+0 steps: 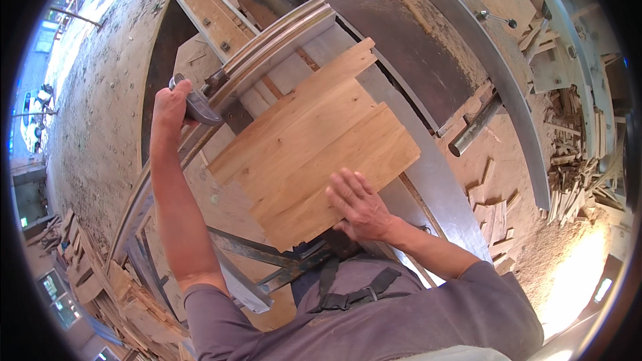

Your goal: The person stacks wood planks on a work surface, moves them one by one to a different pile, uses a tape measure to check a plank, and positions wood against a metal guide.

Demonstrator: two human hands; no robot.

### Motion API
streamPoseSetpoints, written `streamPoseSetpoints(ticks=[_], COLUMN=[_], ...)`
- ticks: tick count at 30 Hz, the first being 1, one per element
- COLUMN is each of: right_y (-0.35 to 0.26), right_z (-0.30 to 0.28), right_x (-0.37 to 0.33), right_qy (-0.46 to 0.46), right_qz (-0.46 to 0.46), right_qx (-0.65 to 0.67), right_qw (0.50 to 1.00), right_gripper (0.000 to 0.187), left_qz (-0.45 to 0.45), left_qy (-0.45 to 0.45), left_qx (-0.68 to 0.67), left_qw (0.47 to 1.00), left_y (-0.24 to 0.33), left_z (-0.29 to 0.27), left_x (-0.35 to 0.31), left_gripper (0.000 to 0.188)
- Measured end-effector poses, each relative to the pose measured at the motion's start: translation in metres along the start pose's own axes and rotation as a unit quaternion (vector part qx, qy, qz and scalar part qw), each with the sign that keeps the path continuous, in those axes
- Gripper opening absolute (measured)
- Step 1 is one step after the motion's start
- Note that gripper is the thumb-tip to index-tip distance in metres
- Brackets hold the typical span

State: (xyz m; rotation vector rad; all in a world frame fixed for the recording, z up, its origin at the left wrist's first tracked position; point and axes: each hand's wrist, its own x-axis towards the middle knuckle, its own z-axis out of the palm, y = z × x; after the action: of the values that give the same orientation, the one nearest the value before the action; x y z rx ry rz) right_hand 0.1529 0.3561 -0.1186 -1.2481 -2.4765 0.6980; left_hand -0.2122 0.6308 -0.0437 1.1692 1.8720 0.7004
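A glued-up wooden panel (314, 154) with stepped, uneven ends lies across the metal bed (438, 180) of what looks like a sliding table saw. My left hand (174, 108) is closed around a grey metal handle (202, 108) beside the long fence (281, 43), left of the panel. On the panel's near right part rests my right hand (362, 210), its fingers stretched out over the wood and the thumb by the near edge. Much of the bed under the panel is hidden.
A long curved-looking metal rail (498, 60) and a round steel bar (476, 127) stand to the right. Offcuts (568, 180) and sawdust cover the floor there. More scrap wood (130, 294) is piled at the lower left. A dark tabletop (394, 40) lies beyond the bed.
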Motion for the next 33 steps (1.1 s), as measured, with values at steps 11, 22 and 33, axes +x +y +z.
streamPoseSetpoints(ticks=[11, 22, 33], right_y=[0.076, 0.073, 0.079], right_z=[-0.027, -0.016, -0.011], right_x=[0.052, 0.052, 0.055], right_qy=[0.042, 0.112, 0.142], right_qz=[-0.014, -0.010, -0.029], right_qx=[-0.076, -0.091, -0.108], right_qw=[0.996, 0.989, 0.983], right_gripper=[0.090, 0.091, 0.087], left_qz=[-0.015, 0.136, -0.095], left_qy=[0.002, 0.189, 0.043], left_qx=[-0.016, -0.132, -0.435], left_qw=[1.000, 0.964, 0.894], left_y=[0.001, -0.047, -0.143], left_z=[-0.003, 0.058, 0.142], left_x=[0.030, -0.085, -0.186], left_gripper=[0.047, 0.039, 0.031])
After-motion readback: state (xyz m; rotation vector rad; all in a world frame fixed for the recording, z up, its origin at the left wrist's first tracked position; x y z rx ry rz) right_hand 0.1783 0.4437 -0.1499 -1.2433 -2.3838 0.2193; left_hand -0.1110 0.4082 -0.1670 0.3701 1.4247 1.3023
